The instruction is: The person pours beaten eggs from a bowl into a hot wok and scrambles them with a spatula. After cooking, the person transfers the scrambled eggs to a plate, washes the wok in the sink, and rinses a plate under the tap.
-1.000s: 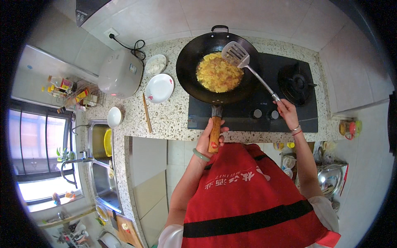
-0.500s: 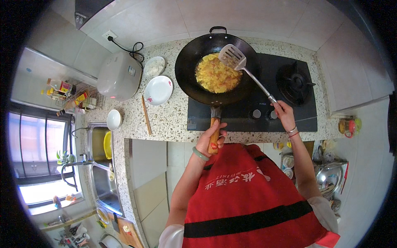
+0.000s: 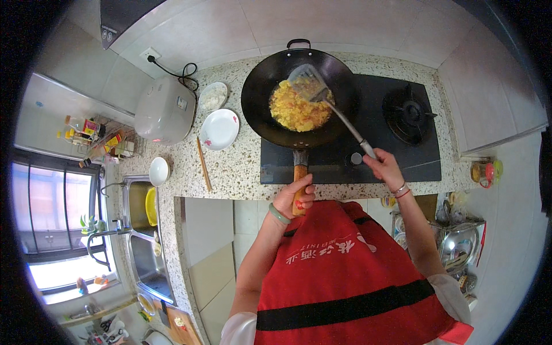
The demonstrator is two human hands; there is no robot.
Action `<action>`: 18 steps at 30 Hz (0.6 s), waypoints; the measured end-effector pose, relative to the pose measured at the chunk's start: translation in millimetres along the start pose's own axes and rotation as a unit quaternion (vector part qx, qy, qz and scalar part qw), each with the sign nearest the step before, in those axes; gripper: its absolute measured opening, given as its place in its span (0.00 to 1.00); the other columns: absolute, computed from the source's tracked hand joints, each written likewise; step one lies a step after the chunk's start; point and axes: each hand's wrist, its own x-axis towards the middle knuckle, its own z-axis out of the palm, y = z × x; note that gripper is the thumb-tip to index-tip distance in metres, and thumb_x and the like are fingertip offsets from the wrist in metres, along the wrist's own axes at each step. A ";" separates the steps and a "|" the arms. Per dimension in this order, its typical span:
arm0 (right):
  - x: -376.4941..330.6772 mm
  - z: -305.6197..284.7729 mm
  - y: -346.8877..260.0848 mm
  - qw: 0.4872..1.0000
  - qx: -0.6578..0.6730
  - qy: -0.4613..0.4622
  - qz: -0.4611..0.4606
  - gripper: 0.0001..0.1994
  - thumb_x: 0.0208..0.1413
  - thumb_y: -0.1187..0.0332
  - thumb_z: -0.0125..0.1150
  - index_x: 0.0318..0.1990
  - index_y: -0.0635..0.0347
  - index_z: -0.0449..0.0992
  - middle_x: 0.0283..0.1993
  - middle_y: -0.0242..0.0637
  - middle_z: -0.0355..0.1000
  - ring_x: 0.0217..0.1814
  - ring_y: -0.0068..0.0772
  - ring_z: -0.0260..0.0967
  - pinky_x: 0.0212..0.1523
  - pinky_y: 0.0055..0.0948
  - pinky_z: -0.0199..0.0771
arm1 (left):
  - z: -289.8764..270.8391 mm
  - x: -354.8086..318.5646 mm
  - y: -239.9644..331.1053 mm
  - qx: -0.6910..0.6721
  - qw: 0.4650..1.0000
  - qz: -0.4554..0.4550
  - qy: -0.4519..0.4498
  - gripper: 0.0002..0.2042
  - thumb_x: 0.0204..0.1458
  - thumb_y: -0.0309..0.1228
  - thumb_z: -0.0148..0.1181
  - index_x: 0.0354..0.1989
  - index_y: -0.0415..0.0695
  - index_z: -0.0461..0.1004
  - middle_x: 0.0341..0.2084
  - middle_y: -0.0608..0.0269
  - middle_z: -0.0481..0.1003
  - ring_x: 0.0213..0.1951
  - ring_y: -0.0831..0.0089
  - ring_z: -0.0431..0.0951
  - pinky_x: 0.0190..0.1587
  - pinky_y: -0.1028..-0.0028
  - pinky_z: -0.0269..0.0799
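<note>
A dark wok (image 3: 257,115) sits on the left side of the black gas hob (image 3: 376,95), holding broken-up yellow egg (image 3: 294,114) in liquid. My left hand (image 3: 294,195) is wrapped round the wok's wooden handle (image 3: 300,172) at the counter's front edge. In my right hand (image 3: 385,168) is the grip of a slotted metal spatula (image 3: 347,122). Its slotted blade lies over the far right part of the egg; whether it presses on the wok's bottom I cannot tell.
Left of the wok stand a small bowl of white food (image 3: 213,96), a white plate (image 3: 219,130), wooden chopsticks (image 3: 204,164) and a white bowl (image 3: 159,171). A rice cooker (image 3: 165,109) is behind them. The sink (image 3: 150,261) lies far left; a bare burner (image 3: 410,113) is right.
The spatula blade has swung left and down towards the egg, and my right hand has moved left and slightly nearer. My left hand keeps its hold on the wok handle.
</note>
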 end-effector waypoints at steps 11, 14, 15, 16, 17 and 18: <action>-18.3 87.9 -26.2 0.991 0.027 -0.087 -0.097 0.13 0.59 0.59 0.56 0.39 0.61 0.69 0.29 0.34 0.75 0.21 0.20 0.66 0.21 0.22 0.65 | 11.6 4.1 -5.0 -0.054 0.998 -0.009 -0.044 0.04 0.60 0.30 0.49 0.33 0.47 0.68 0.13 0.77 0.58 0.12 0.87 0.55 0.12 0.85 0.51; -9.0 100.4 -6.7 0.976 -0.062 -0.064 -0.200 0.15 0.58 0.57 0.57 0.38 0.61 0.70 0.27 0.38 0.72 0.24 0.24 0.66 0.24 0.28 0.64 | 22.7 4.8 -3.7 -0.012 1.000 0.000 0.006 0.03 0.59 0.29 0.48 0.34 0.47 0.68 0.14 0.77 0.58 0.12 0.88 0.55 0.12 0.85 0.50; -13.4 104.5 -19.7 0.976 -0.060 -0.064 -0.200 0.15 0.57 0.56 0.57 0.37 0.61 0.70 0.24 0.42 0.68 0.23 0.30 0.65 0.25 0.32 0.62 | 13.1 6.2 -6.4 -0.007 1.000 0.013 -0.008 0.02 0.59 0.28 0.48 0.35 0.47 0.68 0.14 0.77 0.59 0.12 0.88 0.55 0.12 0.86 0.50; -14.8 108.1 -23.1 0.976 -0.050 -0.052 -0.203 0.15 0.57 0.56 0.57 0.37 0.61 0.69 0.23 0.43 0.67 0.22 0.34 0.64 0.25 0.34 0.62 | 10.9 7.7 -8.9 -0.002 0.999 0.022 -0.025 0.02 0.59 0.28 0.48 0.35 0.47 0.68 0.14 0.77 0.59 0.12 0.88 0.55 0.12 0.86 0.50; -16.2 108.2 -28.2 0.978 -0.057 -0.056 -0.194 0.15 0.58 0.56 0.57 0.36 0.61 0.69 0.24 0.44 0.67 0.22 0.36 0.65 0.25 0.34 0.63 | 9.9 7.6 -10.6 -0.004 0.999 0.040 -0.034 0.02 0.58 0.26 0.48 0.37 0.47 0.67 0.15 0.77 0.60 0.12 0.88 0.55 0.11 0.86 0.51; -19.5 107.3 -30.2 0.980 -0.065 -0.059 -0.180 0.15 0.58 0.56 0.57 0.36 0.61 0.69 0.24 0.44 0.68 0.23 0.38 0.65 0.25 0.34 0.63 | 9.3 8.5 -13.9 -0.009 0.998 0.044 -0.039 0.02 0.58 0.26 0.48 0.38 0.46 0.67 0.15 0.77 0.60 0.12 0.88 0.55 0.11 0.86 0.51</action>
